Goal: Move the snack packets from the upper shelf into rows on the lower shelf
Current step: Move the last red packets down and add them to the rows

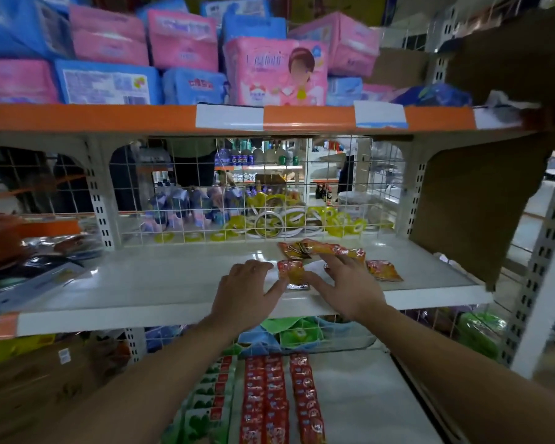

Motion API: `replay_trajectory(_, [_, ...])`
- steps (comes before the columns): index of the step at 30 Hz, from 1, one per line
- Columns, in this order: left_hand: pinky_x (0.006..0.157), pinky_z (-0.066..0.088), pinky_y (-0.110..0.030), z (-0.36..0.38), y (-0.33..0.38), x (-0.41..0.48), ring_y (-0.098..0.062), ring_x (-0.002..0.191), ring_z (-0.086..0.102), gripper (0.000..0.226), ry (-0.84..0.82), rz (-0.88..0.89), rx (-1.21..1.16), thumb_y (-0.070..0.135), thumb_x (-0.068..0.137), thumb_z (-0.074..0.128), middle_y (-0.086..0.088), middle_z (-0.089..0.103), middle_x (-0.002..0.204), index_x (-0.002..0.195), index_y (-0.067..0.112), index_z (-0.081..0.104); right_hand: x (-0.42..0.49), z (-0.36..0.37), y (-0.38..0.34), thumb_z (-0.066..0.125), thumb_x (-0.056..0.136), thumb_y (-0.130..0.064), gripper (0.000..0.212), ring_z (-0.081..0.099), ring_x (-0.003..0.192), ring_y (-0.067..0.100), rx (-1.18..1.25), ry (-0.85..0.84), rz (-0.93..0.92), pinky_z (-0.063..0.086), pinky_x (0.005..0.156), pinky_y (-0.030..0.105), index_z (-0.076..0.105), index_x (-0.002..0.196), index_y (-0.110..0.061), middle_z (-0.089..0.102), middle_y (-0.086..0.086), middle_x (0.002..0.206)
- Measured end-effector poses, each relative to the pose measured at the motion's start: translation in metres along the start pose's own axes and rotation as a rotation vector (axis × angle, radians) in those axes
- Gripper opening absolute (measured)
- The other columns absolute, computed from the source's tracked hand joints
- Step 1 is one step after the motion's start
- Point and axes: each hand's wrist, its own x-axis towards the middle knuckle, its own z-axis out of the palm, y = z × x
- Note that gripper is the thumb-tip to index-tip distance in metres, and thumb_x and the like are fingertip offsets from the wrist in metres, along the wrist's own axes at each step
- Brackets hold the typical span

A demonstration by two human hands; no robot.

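On the white upper shelf (173, 283) lie a few red and yellow snack packets: one (291, 272) between my hands, one (383, 270) to the right, and a loose cluster (314, 248) behind. My left hand (245, 291) rests flat on the shelf, its thumb touching the middle packet's left side. My right hand (346, 286) lies spread, its thumb at that packet's right side and its fingers over the packets behind. The lower shelf (359, 398) carries straight rows of red packets (269, 398) and green packets (205, 402).
Pink and blue soft packs (180, 59) fill the top shelf above an orange rail (109, 116). A wire grid (237, 193) backs the upper shelf. Foil bags (39, 267) lie at its left end. A brown cardboard panel (478, 193) stands at its right end.
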Motion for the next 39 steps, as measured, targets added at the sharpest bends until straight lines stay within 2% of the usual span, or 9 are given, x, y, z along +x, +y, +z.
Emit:
replay_trajectory(5, [0.100, 0.044, -0.039, 0.028, 0.009, 0.038, -0.030, 0.120, 0.053, 0.061, -0.207, -0.175, -0.163, 0.065, 0.093, 0.048, -0.010, 0.058, 0.131, 0.131, 0.017, 0.058, 0.023, 0.006, 0.028, 0.036, 0.090, -0.075, 0.070, 0.043, 0.136, 0.028, -0.073, -0.042, 0.084, 0.040, 0.110, 0.042, 0.050, 0.143, -0.032, 0.052, 0.002, 0.147])
replay_trajectory(10, [0.095, 0.048, -0.041, 0.043, 0.015, 0.069, -0.033, 0.102, 0.062, 0.046, -0.265, -0.233, -0.194, 0.063, 0.093, 0.050, -0.018, 0.069, 0.103, 0.081, 0.020, 0.062, 0.036, 0.010, 0.049, 0.033, 0.087, -0.079, 0.070, 0.056, 0.115, 0.033, -0.182, -0.046, 0.207, 0.048, 0.098, 0.041, 0.068, 0.118, -0.027, 0.066, 0.008, 0.122])
replay_trajectory(13, [0.097, 0.051, -0.044, 0.057, 0.009, 0.085, -0.034, 0.104, 0.063, 0.082, -0.286, -0.329, -0.211, 0.087, 0.074, 0.043, -0.021, 0.065, 0.114, 0.097, 0.013, 0.069, 0.041, 0.015, 0.054, 0.035, 0.083, -0.083, 0.076, 0.063, 0.107, 0.032, -0.141, -0.077, 0.278, 0.053, 0.092, 0.040, 0.068, 0.113, -0.022, 0.068, 0.009, 0.115])
replay_trajectory(17, [0.097, 0.050, -0.041, 0.071, 0.005, 0.089, -0.032, 0.114, 0.054, 0.089, -0.258, -0.350, -0.162, 0.091, 0.063, 0.051, -0.013, 0.057, 0.125, 0.114, 0.021, 0.071, 0.047, 0.015, 0.051, 0.056, 0.085, -0.070, 0.062, 0.065, 0.101, 0.030, -0.067, -0.112, 0.313, 0.054, 0.084, 0.035, 0.065, 0.110, -0.013, 0.070, 0.009, 0.107])
replay_trajectory(23, [0.103, 0.047, -0.041, 0.073, 0.002, 0.092, -0.026, 0.120, 0.053, 0.081, -0.274, -0.392, -0.275, 0.068, 0.056, 0.080, -0.004, 0.060, 0.130, 0.126, 0.032, 0.066, 0.064, 0.014, 0.042, 0.083, 0.073, -0.054, 0.063, 0.063, 0.099, 0.025, 0.100, -0.243, 0.349, 0.054, 0.087, 0.035, 0.065, 0.113, -0.009, 0.069, 0.008, 0.109])
replay_trajectory(28, [0.105, 0.046, -0.040, 0.067, -0.004, 0.093, -0.028, 0.119, 0.057, 0.086, -0.313, -0.398, -0.421, 0.040, 0.060, 0.092, -0.007, 0.062, 0.130, 0.135, 0.015, 0.058, 0.069, 0.010, 0.032, 0.085, 0.076, -0.041, 0.068, 0.060, 0.113, 0.027, 0.180, -0.295, 0.367, 0.053, 0.096, 0.037, 0.059, 0.125, -0.002, 0.064, 0.011, 0.123])
replay_trajectory(31, [0.086, 0.054, -0.031, 0.060, -0.005, 0.093, -0.025, 0.098, 0.067, 0.056, -0.381, -0.367, -0.464, 0.033, 0.061, 0.090, -0.009, 0.073, 0.106, 0.110, 0.014, 0.072, 0.069, 0.010, 0.029, 0.072, 0.088, -0.022, 0.033, 0.065, 0.100, 0.028, 0.296, -0.261, 0.379, 0.057, 0.091, 0.041, 0.065, 0.111, -0.001, 0.068, 0.016, 0.110])
replay_trajectory(34, [0.075, 0.054, -0.030, 0.056, -0.004, 0.089, -0.023, 0.090, 0.068, 0.023, -0.360, -0.328, -0.547, 0.016, 0.077, 0.080, -0.009, 0.073, 0.098, 0.099, 0.014, 0.071, 0.068, 0.009, 0.030, 0.066, 0.087, -0.011, 0.025, 0.067, 0.095, 0.031, 0.466, -0.203, 0.435, 0.056, 0.088, 0.047, 0.066, 0.109, 0.001, 0.069, 0.020, 0.105])
replay_trajectory(39, [0.064, 0.046, -0.025, 0.048, -0.004, 0.078, -0.017, 0.084, 0.064, 0.019, -0.170, -0.350, -0.710, 0.007, 0.086, 0.065, -0.008, 0.069, 0.099, 0.104, 0.012, 0.068, 0.066, 0.007, 0.031, 0.075, 0.083, -0.006, 0.017, 0.069, 0.088, 0.025, 0.779, -0.146, 0.461, 0.056, 0.076, 0.034, 0.068, 0.098, -0.008, 0.072, 0.014, 0.099])
